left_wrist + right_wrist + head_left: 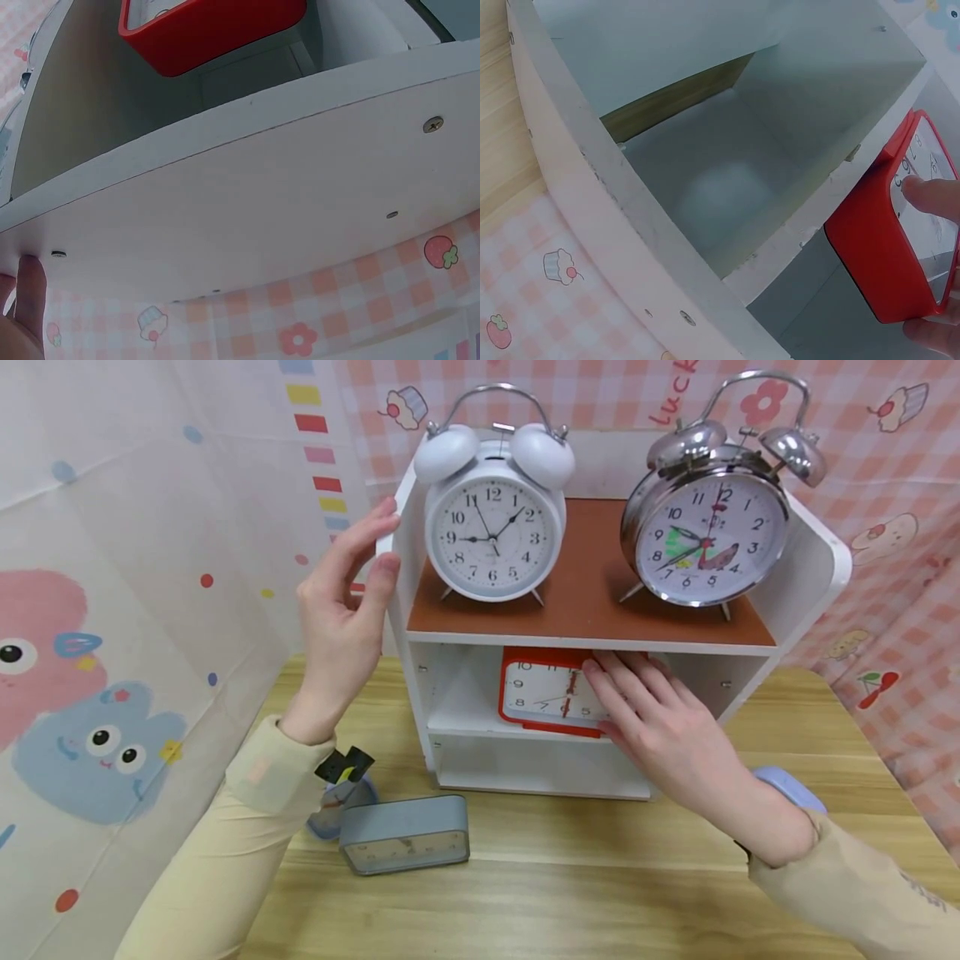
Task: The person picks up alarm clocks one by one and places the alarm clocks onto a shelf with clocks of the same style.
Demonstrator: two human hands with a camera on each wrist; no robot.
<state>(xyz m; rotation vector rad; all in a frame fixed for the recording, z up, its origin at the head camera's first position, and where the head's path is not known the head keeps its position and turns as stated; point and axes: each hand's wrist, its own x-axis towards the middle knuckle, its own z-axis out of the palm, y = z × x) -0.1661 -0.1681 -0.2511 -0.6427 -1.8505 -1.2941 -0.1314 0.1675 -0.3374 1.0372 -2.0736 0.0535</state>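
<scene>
My right hand (660,718) lies over the right half of a red-framed clock (551,727) on the white shelf unit's middle level. Its fingertips reach the clock's upper edge, under the board above. In the right wrist view the thumb (930,196) rests on the clock's face near the lower numerals. The red clock's right part is hidden in the head view. My left hand (341,618) touches the left side panel (405,518) of the shelf unit, fingers extended against its outer face and front edge.
A white twin-bell clock (493,539) and a silver twin-bell clock (708,539) stand on the brown top board (592,610). On the wooden table (562,893) sit a grey clock (405,831), a round blue clock (330,814) by the left sleeve and a blue object (791,787) behind the right wrist.
</scene>
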